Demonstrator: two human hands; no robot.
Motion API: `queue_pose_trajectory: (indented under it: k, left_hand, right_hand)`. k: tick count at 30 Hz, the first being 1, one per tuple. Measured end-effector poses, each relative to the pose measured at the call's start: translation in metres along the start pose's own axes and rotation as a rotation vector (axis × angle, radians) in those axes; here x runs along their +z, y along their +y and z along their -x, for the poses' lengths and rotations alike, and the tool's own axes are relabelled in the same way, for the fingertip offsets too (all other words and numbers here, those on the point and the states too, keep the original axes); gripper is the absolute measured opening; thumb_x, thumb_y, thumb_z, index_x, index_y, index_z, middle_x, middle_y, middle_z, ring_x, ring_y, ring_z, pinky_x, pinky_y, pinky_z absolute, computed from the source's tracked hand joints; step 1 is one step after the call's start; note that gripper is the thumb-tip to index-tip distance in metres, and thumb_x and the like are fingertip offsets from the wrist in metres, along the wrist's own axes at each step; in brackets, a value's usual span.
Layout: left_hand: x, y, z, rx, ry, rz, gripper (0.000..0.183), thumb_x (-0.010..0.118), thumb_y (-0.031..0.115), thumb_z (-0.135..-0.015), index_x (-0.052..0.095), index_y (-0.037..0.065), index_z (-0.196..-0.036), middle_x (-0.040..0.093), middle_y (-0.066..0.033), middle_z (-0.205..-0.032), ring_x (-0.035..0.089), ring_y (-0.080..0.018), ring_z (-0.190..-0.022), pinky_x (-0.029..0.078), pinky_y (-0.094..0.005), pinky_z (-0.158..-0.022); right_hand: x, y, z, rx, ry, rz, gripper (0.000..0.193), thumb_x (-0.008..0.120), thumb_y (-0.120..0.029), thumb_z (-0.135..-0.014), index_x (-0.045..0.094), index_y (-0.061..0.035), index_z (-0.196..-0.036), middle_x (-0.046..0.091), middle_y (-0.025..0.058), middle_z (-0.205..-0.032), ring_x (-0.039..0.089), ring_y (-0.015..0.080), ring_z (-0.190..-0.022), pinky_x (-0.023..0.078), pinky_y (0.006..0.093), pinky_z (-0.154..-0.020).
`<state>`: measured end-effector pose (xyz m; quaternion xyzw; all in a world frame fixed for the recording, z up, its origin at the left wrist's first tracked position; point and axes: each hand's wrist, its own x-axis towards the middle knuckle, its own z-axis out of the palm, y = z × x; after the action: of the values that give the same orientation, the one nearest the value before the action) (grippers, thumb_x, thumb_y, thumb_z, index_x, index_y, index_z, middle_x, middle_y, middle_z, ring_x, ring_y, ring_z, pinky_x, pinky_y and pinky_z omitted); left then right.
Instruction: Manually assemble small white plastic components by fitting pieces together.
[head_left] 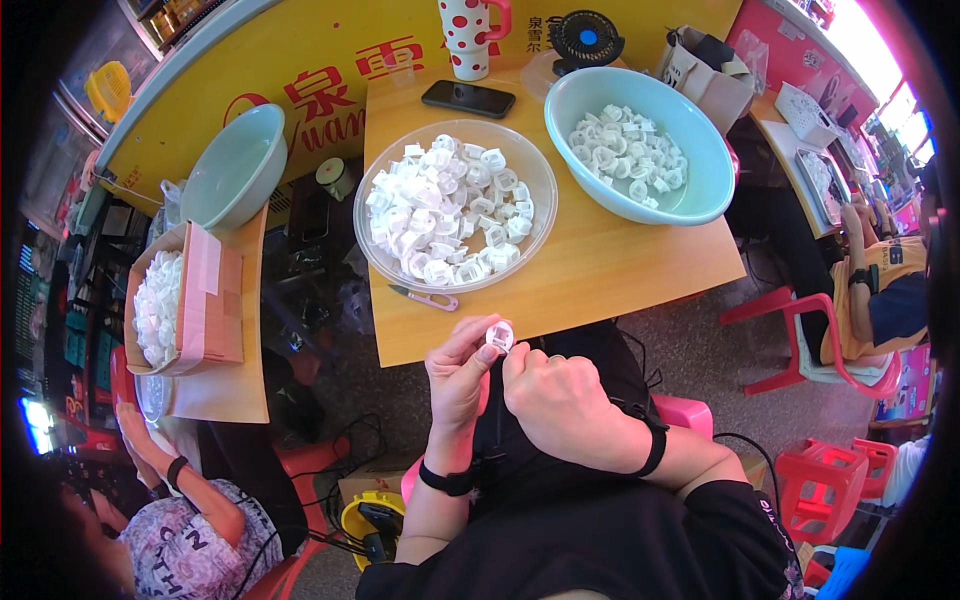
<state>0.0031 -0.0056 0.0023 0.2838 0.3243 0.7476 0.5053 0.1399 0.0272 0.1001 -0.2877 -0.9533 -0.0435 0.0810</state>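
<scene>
Both hands pinched one white plastic piece (498, 335), left hand (458, 375) and right hand (560, 400) closed on it; ahead, the clear bowl (530, 165) was heaped full; the blue basin (700, 160) beyond held fewer, so most seemingly remained.

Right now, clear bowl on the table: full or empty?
Nearly full. The clear bowl holds a heap of small white plastic parts mounded almost to its rim.

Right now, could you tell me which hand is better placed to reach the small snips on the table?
Probably the left hand: the snips lie just ahead of it, left of the right hand.
</scene>
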Motion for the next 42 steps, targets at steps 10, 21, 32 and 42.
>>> queue_pose_trajectory:
  k: [10,21,32,42]
  left_hand:
    - [0.002,-0.002,0.000,-0.016,-0.011,0.002,0.033,0.065,-0.004,-0.085,0.063,-0.006,-0.118,0.062,-0.0124,-0.112,0.062,-0.0179,-0.101,0.047,-0.0288,-0.093]
    - [-0.004,0.000,-0.002,-0.130,-0.045,0.188,0.034,0.061,0.003,-0.091,0.059,-0.008,-0.123,0.067,-0.0212,-0.112,0.065,-0.0215,-0.095,0.051,-0.0318,-0.087]
    - [-0.004,0.002,-0.003,-0.132,-0.079,0.147,0.032,0.061,0.005,-0.092,0.061,-0.007,-0.121,0.064,-0.0185,-0.114,0.063,-0.0211,-0.096,0.049,-0.0304,-0.085]
    - [-0.006,0.002,-0.003,-0.113,-0.102,0.127,0.031,0.061,0.006,-0.091,0.061,-0.007,-0.120,0.065,-0.0178,-0.112,0.062,-0.0209,-0.097,0.050,-0.0304,-0.085]
  right_hand:
    - [-0.002,0.005,0.004,-0.046,0.000,0.137,0.030,0.061,-0.011,-0.070,0.062,0.0060,-0.094,0.055,0.0025,-0.062,0.057,0.0110,-0.049,0.040,0.0257,-0.041]
    - [0.022,0.032,0.009,0.068,0.010,-0.519,0.012,0.058,-0.001,-0.076,0.053,0.0015,-0.086,0.060,0.0168,-0.066,0.062,0.0340,-0.057,0.048,0.0424,-0.051]
    - [0.024,0.037,0.005,0.070,-0.005,-0.633,0.009,0.061,-0.005,-0.085,0.054,-0.0006,-0.087,0.057,0.0178,-0.060,0.061,0.0366,-0.057,0.045,0.0445,-0.051]
    - [0.024,0.037,0.004,0.061,-0.002,-0.693,0.008,0.057,-0.001,-0.077,0.055,0.0036,-0.083,0.055,0.0205,-0.056,0.058,0.0389,-0.054,0.044,0.0468,-0.050]
